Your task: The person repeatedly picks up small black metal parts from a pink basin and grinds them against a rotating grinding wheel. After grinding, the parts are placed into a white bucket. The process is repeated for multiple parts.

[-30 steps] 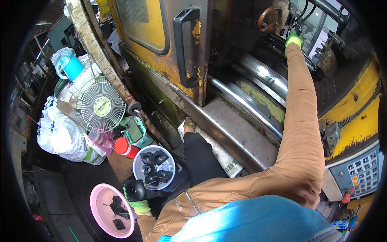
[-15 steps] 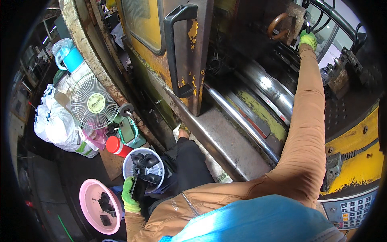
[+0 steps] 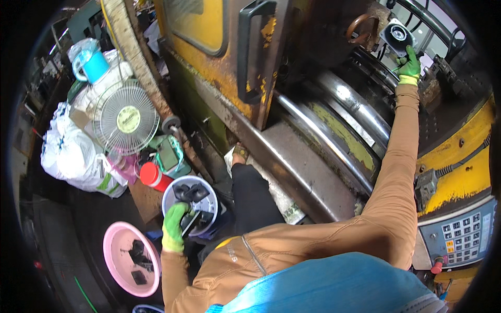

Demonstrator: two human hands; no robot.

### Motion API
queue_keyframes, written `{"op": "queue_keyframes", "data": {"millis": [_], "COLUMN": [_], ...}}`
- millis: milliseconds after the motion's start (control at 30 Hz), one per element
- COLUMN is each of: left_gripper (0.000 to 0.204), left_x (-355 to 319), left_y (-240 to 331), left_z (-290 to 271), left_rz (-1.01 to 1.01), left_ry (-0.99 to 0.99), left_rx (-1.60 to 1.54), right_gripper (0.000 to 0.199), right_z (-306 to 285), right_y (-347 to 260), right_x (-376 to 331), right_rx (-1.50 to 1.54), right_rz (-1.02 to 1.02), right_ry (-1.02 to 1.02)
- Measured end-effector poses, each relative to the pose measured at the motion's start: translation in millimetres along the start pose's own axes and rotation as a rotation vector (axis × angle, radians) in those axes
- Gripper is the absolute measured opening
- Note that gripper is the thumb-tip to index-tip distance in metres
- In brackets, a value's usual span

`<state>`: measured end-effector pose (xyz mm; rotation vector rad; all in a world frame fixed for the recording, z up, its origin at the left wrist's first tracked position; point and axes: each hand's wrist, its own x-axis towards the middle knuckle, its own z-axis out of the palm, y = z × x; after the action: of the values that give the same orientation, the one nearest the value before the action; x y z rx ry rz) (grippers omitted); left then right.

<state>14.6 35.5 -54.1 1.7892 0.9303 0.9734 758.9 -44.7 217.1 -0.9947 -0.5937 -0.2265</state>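
Note:
My right hand (image 3: 409, 67), in a green glove with a yellow cuff, reaches far into the machine at the upper right. Its fingers are closed at the lower edge of a black, squarish part (image 3: 389, 37) with a round, pale-ringed centre. At the lower left, my left hand (image 3: 175, 225), gloved the same way, is closed on a flat dark piece (image 3: 190, 223) with a pale, shiny edge. That piece is over the white bucket (image 3: 166, 201), where black moulded parts (image 3: 191, 192) lie. The left fingertips are partly hidden.
A pink basin (image 3: 110, 261) with black scraps stands left of the bucket. Behind are a red-lidded container (image 3: 151, 175), a fan (image 3: 126, 119) and white bags (image 3: 70, 151). The yellow machine door (image 3: 235, 78), steel bars (image 3: 323, 143) and a keypad panel (image 3: 462, 235) surround me.
My right hand has shifted down and right, and the black part with the ringed centre now shows beside it. My left hand has risen slightly, with its dark piece turned. The view has shifted.

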Motion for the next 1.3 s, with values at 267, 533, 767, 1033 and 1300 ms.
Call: {"op": "queue_keyframes", "data": {"millis": [267,533,767,1033,1300], "left_gripper": [0.025,0.033,0.041,0.030,0.030], "left_x": [57.6,39.4,-88.7,-294.1,-294.4], "left_y": [90.9,64.1,-30.1,-171.6,-235.2], "left_z": [24.5,6.5,-89.6,-194.6,-229.6], "left_rz": [0.658,0.576,0.247,-0.637,-0.667], "left_ry": [-0.267,-0.070,0.321,0.562,0.666], "left_rx": [-0.011,0.012,0.730,0.837,0.912], "right_gripper": [0.025,0.039,0.024,0.035,0.042], "right_z": [126.9,180.9,228.8,245.2,245.4], "right_y": [-115.5,-120.1,-82.6,-48.1,-25.9], "right_x": [-222.5,-451.5,-384.4,-363.9,-326.6], "right_rx": [-0.454,-0.486,0.342,0.206,0.151], "right_rz": [-1.046,-1.737,0.270,0.000,0.364], "right_ry": [-0.874,-1.466,-0.980,-0.434,-0.712]}}
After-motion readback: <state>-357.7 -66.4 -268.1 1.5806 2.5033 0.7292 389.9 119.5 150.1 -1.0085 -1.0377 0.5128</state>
